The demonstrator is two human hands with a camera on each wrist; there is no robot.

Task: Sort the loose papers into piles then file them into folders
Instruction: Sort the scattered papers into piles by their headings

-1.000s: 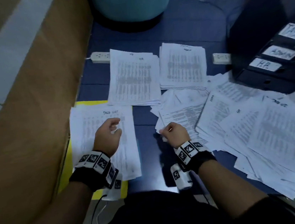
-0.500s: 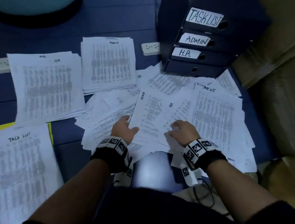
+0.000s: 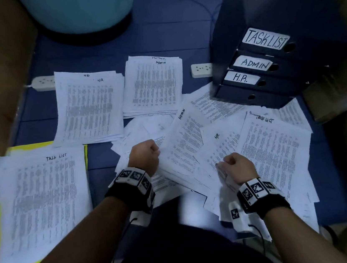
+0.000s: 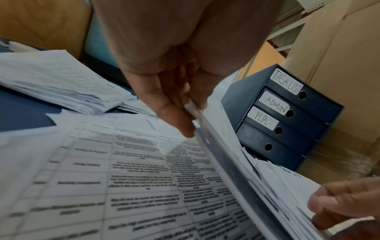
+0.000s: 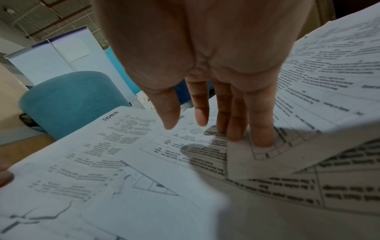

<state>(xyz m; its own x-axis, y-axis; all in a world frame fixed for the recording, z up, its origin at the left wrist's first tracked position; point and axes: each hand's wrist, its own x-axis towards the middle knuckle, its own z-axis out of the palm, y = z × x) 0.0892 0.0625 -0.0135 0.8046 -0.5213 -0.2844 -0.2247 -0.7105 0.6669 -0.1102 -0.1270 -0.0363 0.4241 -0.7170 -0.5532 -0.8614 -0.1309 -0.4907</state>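
1. The left hand (image 3: 144,156) pinches the left edge of a sheet headed ADMIN (image 3: 188,142), thumb on top and fingers (image 4: 174,116) underneath, with that side lifted off the loose heap of papers (image 3: 265,159).
2. The right hand (image 3: 235,168) rests on the heap just right of that sheet; its fingers (image 5: 261,129) are nearly straight and press on a sheet marked HR (image 3: 218,147). Whether the thumb also grips a page edge is hard to tell.
3. Three sorted piles lie on the blue surface (image 3: 167,36): a TASK LIST pile (image 3: 43,202) at near left on a yellow folder (image 3: 28,147), an HR pile (image 3: 88,106) behind it, and an ADMIN pile (image 3: 153,83) beside that.
4. At far right stand dark box files (image 3: 274,71) labelled TASKLIST, ADMIN and H.R., touching the heap's far edge.
5. A teal stool (image 3: 79,9) stands beyond the piles.
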